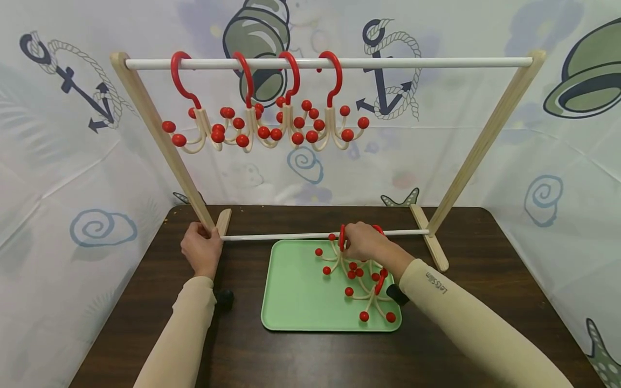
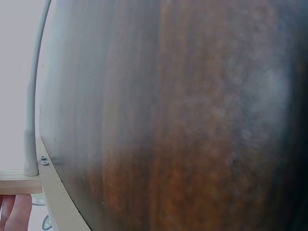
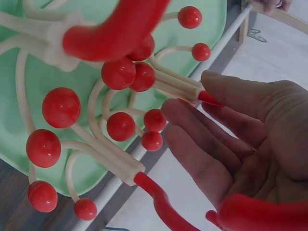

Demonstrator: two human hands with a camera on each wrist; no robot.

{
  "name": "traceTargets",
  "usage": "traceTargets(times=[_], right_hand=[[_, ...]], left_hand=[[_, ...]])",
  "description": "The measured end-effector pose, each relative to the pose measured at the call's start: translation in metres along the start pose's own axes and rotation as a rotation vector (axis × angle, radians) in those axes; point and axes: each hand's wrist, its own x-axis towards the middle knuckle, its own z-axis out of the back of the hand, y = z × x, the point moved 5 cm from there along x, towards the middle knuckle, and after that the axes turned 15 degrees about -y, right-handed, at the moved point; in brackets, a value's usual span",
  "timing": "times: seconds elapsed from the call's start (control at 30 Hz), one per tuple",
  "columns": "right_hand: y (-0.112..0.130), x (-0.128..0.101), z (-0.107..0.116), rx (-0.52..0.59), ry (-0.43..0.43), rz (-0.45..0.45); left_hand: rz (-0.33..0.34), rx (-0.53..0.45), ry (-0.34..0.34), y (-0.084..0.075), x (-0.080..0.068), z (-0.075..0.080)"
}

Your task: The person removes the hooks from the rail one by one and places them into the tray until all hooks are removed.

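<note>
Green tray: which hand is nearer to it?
Right. The right hand is over the green tray's far edge among the hooks; the left hand holds the rack leg beside it.

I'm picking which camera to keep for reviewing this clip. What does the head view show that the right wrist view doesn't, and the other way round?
Only the head view shows the whole rack, four hangers hooked on its top rail, and the left hand gripping the rack's left leg. Only the right wrist view shows the right hand's palm side and fingers close up against the red hooks. Both show the green tray, the tangle of red-balled hangers on it, and the rack's lower white rail.
</note>
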Motion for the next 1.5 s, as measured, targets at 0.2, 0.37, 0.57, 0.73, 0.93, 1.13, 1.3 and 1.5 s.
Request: traceTargets(times=[0.2, 0.37, 0.57, 0.73, 0.93, 1.13, 1.3, 1.5], right_hand=[[0.002, -0.003, 0.004, -0.005, 0.036, -0.005], [0.007, -0.007, 0.014, -0.013, 0.047, -0.01], [0.008, -0.011, 0.031, -0.009, 0.056, -0.025], [0.007, -0.015, 0.049, 0.001, 0.064, -0.033], [0.011, -0.025, 0.077, 0.045, 0.037, -0.001], [0.022, -0.035, 0.114, 0.061, -0.065, 0.038], [0.038, -0.041, 0.143, 0.056, -0.237, 0.064], [0.054, -0.048, 0.173, 0.089, -0.513, 0.152]], left_hand=[[-0.001, -0.005, -0.006, 0.001, 0.001, 0.0], [-0.002, -0.008, -0.003, 0.001, 0.001, -0.001], [0.004, -0.001, -0.007, 0.0, 0.002, -0.001], [0.012, 0.003, 0.0, -0.002, 0.002, 0.0], [0.014, 0.009, 0.005, -0.001, 0.001, -0.001], [0.014, 0.012, 0.007, 0.002, 0.0, -0.001], [0.014, 0.008, 0.005, 0.002, 0.0, 0.0], [0.018, 0.012, 0.013, 0.001, -0.001, 0.001]])
